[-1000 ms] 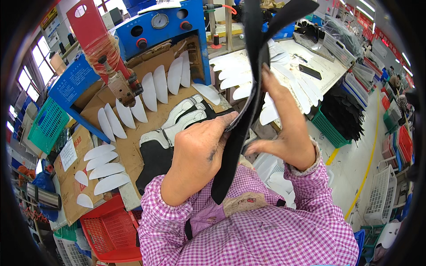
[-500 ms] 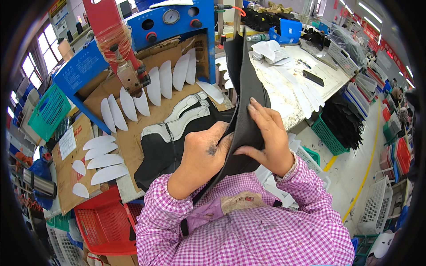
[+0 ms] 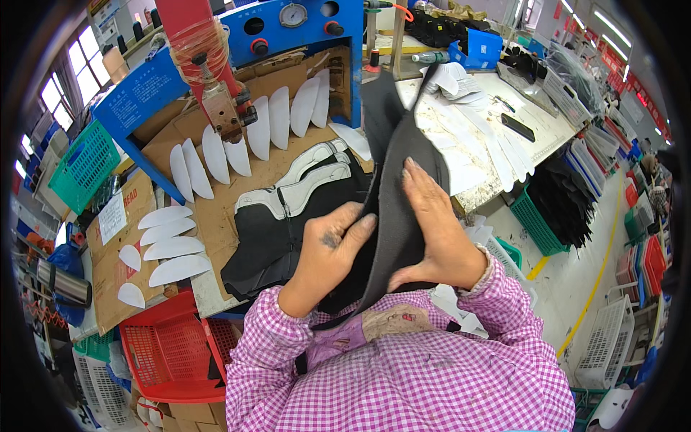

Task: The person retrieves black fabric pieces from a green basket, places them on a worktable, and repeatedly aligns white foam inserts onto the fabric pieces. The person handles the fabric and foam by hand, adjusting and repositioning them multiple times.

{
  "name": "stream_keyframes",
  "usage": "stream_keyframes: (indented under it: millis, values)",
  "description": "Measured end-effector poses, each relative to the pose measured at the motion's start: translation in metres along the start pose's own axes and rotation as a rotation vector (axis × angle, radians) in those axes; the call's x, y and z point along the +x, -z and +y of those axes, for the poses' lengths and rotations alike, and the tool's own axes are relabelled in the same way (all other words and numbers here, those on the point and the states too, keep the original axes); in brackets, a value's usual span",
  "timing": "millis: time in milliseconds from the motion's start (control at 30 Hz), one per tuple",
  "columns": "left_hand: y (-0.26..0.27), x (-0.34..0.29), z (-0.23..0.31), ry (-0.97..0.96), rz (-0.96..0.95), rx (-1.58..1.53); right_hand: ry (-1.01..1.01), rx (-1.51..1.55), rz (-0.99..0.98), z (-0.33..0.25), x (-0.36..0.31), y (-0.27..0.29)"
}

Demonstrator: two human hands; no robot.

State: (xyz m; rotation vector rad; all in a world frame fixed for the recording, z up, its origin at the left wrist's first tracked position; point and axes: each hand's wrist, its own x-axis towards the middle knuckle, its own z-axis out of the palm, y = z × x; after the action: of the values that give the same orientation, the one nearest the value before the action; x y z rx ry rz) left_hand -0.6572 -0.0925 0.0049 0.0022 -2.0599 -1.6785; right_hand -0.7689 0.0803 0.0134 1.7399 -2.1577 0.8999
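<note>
Both hands hold a large black fabric piece (image 3: pixel 392 155) upright in front of my chest. My left hand (image 3: pixel 331 252) grips its left edge with the thumb on top. Flat against the right face of the piece lies my right hand (image 3: pixel 432 230), fingers pointing up. Under the hands, on a cardboard-covered bench (image 3: pixel 216 209), lies a pile of black pieces (image 3: pixel 277 237) with two white-edged cut parts (image 3: pixel 302 180) on top. Both sleeves are pink checked.
Several white leaf-shaped cutouts (image 3: pixel 248 133) line the cardboard. A blue machine (image 3: pixel 295 29) with a red arm stands behind. A red basket (image 3: pixel 165 353) sits lower left, a green basket (image 3: pixel 83 162) far left, and a white table (image 3: pixel 482 122) with white pieces at right.
The black piece has come down from high in front of the camera toward my chest. My right hand now presses flat on it; the left has shifted along its edge.
</note>
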Motion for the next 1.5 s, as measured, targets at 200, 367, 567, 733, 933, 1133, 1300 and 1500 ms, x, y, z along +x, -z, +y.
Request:
stream_keyframes:
  millis: [200,367,567,733,933,1133,1300,1500]
  values:
    - [0.002,-0.019,0.004,0.064,-0.235,-0.310,0.094,-0.133,0.005,-0.013,0.009,-0.017]
    - [-0.008,-0.038,0.008,0.212,-0.321,-0.134,0.145,-0.237,0.140,-0.021,0.005,-0.035]
    - [-0.019,-0.049,0.011,-0.343,-0.074,0.255,0.223,-0.001,0.151,-0.024,0.005,-0.036]
    - [-0.011,-0.039,0.021,-0.468,0.019,0.285,0.355,-0.146,0.279,-0.027,0.028,-0.028]
    - [0.017,-0.073,0.040,-0.573,0.129,0.453,0.535,0.072,0.201,-0.067,0.050,-0.035]
    - [0.105,-0.158,0.103,-0.053,-0.082,0.657,0.819,0.180,0.082,-0.124,0.076,-0.090]
    - [0.136,-0.207,0.148,-0.031,0.452,1.011,1.228,0.207,-0.048,-0.181,0.051,-0.134]
    - [0.190,-0.211,0.092,0.476,-0.124,0.993,1.546,0.550,-0.080,-0.245,0.032,-0.197]
